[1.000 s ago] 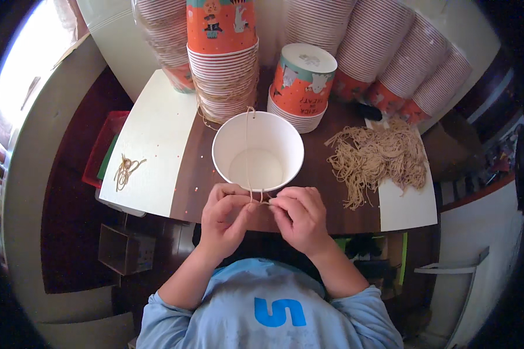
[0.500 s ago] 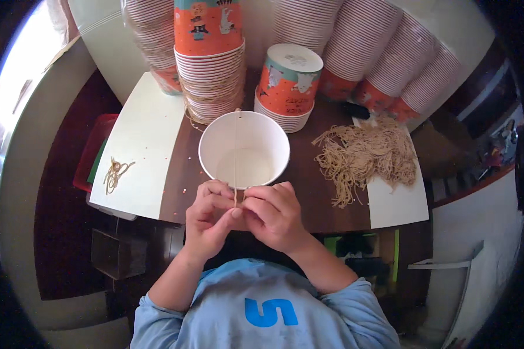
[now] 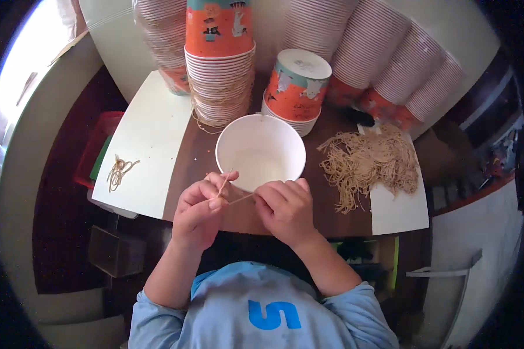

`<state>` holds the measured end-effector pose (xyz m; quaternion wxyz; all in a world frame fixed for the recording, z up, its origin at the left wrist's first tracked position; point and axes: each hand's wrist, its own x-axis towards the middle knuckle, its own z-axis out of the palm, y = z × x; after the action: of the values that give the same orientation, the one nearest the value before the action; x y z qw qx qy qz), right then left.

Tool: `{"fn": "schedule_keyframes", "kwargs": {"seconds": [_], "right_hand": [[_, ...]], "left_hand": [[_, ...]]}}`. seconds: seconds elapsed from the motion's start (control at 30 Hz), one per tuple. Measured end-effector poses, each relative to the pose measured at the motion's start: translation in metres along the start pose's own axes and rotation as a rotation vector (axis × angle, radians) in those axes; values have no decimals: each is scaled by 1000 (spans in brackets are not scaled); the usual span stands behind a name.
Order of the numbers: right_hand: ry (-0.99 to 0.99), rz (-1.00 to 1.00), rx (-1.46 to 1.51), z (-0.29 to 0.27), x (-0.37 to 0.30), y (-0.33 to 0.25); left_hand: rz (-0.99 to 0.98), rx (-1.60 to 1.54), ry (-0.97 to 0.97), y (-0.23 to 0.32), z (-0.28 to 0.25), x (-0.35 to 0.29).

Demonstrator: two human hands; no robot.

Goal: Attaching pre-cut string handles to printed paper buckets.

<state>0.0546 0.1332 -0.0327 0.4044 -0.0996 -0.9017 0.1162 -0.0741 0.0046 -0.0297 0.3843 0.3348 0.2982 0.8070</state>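
Note:
A short length of tan string (image 3: 241,199) stretches between my two hands, just over the near rim of a white paper bucket (image 3: 234,139). My left hand (image 3: 197,214) pinches the string between thumb and fingers, with a bit of it sticking up past the fingertips. My right hand (image 3: 288,210) is closed around the other part of the string, fingers curled. The bucket stands mouth up and leans slightly toward me; its outside is mostly hidden.
Tall stacks of nested orange buckets (image 3: 220,75) line the back. One upturned orange bucket (image 3: 297,96) rests on a short stack. A tangled heap of string (image 3: 372,166) lies at right, and a few loose strings (image 3: 122,171) lie on a white board (image 3: 151,134) at left.
My hands have moved apart, pulling the string taut between them. Before, a string ran from the bucket's far rim to my fingers; it no longer shows there.

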Motion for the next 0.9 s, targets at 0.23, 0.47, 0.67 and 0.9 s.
{"fn": "schedule_keyframes", "kwargs": {"seconds": [0.23,0.47,0.67,0.9], "right_hand": [[-244,65,62,-18,21,6],[-565,525,-342,-48,72,73],[-456,569,102,-34,57,63],[-48,-342,250,-19,6,-9]], "left_hand": [[-55,-43,-83,0,-9,9],[9,108,-108,8,-16,5],[-83,529,337,13,-52,-16],[-123,293,388,58,-30,-23]]}}
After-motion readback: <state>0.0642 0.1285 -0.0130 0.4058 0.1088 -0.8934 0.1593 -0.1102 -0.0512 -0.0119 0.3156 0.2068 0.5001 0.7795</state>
